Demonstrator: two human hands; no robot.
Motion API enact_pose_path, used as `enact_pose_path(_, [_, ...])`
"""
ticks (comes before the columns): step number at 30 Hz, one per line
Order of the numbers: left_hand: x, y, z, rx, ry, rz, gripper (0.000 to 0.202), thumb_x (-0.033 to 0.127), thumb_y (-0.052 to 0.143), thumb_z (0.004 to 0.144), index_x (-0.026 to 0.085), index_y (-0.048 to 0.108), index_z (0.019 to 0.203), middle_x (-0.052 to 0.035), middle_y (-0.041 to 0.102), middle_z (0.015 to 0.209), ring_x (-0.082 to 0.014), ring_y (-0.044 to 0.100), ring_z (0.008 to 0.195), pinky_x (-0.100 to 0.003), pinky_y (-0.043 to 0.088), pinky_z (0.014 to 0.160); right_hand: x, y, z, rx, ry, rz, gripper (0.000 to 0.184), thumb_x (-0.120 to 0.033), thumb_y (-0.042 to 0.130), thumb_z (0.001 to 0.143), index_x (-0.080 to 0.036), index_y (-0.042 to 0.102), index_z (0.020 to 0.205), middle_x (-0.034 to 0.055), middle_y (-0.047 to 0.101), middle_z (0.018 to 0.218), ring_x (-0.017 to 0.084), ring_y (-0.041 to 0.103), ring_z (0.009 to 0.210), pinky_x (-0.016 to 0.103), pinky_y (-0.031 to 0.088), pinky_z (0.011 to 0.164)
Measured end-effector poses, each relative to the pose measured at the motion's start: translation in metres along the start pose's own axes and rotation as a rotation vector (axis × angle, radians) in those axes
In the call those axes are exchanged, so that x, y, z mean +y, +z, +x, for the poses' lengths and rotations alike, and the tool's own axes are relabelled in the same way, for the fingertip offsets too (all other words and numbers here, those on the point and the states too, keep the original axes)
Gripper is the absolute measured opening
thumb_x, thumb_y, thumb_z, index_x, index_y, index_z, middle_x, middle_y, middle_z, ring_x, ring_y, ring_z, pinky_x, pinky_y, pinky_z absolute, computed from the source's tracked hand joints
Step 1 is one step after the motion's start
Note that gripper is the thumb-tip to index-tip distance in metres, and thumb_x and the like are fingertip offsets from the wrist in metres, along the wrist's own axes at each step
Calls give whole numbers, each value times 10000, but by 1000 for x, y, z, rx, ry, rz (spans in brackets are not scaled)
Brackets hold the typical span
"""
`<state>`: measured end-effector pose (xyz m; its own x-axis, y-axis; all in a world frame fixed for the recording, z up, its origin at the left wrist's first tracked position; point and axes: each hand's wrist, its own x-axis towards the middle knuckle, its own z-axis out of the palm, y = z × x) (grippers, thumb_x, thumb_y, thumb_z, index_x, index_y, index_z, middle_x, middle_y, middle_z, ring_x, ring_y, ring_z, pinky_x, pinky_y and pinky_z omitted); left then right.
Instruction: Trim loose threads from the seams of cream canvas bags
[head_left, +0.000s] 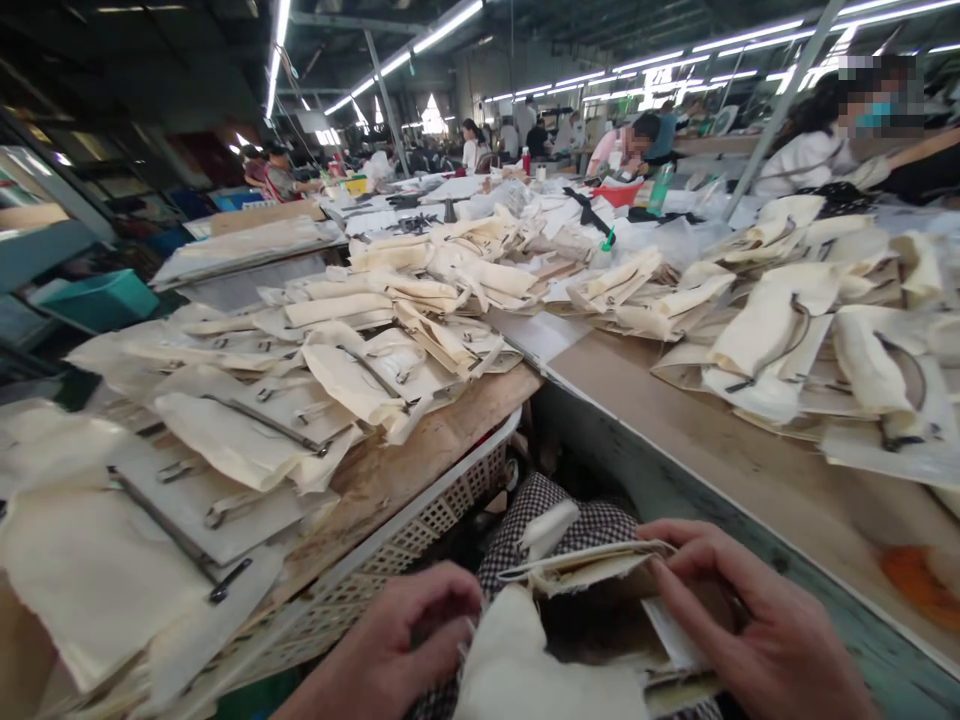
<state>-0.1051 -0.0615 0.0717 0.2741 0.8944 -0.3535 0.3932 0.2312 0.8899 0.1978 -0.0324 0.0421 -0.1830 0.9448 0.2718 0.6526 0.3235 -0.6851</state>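
An unfinished cream fabric bag piece (551, 660) lies over my lap at the bottom of the head view, its folded edges standing apart around a dark opening. My right hand (750, 610) grips its upper right edge, thumb below and fingers above. At the left side, my left hand (409, 640) has curled fingers, with thumb and fingertips against the piece's edge by some loose threads. Exactly how much cloth the left fingers pinch is hidden. A small white flap (551, 528) sticks up behind the far edge.
Similar cream pieces with dark zips or straps (262, 425) cover the left wooden table (420, 460); more pieces (780, 320) lie on the right table (637, 400). A white plastic basket (405, 530) sits by my knees. Co-workers sit farther back, near a green bottle (659, 190).
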Motion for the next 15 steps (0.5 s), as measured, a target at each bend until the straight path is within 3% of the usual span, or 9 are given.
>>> enact_pose_path(3, [20, -12, 9, 98, 63, 4, 253, 408, 623, 866, 197, 645, 1005, -14, 648, 933, -135, 551, 761, -220, 444, 690, -12, 7, 2, 35, 14, -17, 244, -371, 569, 900, -235, 568, 697, 7, 726, 1036, 99, 707, 755, 119, 530, 648])
enact_pose_path(5, [32, -12, 21, 48, 83, 75, 263, 360, 709, 797, 202, 661, 1002, 0, 648, 952, -128, 542, 756, -216, 437, 699, -17, 11, 3, 58, 49, -9, 263, -377, 554, 902, -233, 561, 682, 12, 729, 1036, 103, 703, 742, 129, 528, 634])
enact_pose_path(7, [39, -8, 33, -26, 60, 151, 256, 318, 756, 746, 198, 689, 962, 26, 638, 848, -118, 521, 709, -201, 407, 639, -19, 14, 3, 82, 88, -7, 269, -388, 555, 894, -232, 555, 675, 12, 729, 1039, 107, 700, 745, 138, 526, 656])
enact_pose_path(10, [38, 1, 46, -68, 51, 189, 219, 287, 760, 736, 192, 705, 926, 53, 602, 731, -95, 486, 621, -183, 348, 541, -19, 17, 1, 118, 159, 14, 271, -411, 548, 889, -236, 546, 682, 6, 724, 1051, 118, 695, 781, 160, 522, 713])
enact_pose_path(15, [21, 13, 56, 30, 193, 233, 88, 235, 682, 801, 184, 693, 871, 35, 648, 775, -100, 537, 640, -177, 390, 557, -17, 18, 1, 153, 230, 73, 292, -462, 567, 874, -240, 560, 684, 35, 733, 1057, 162, 698, 782, 210, 544, 732])
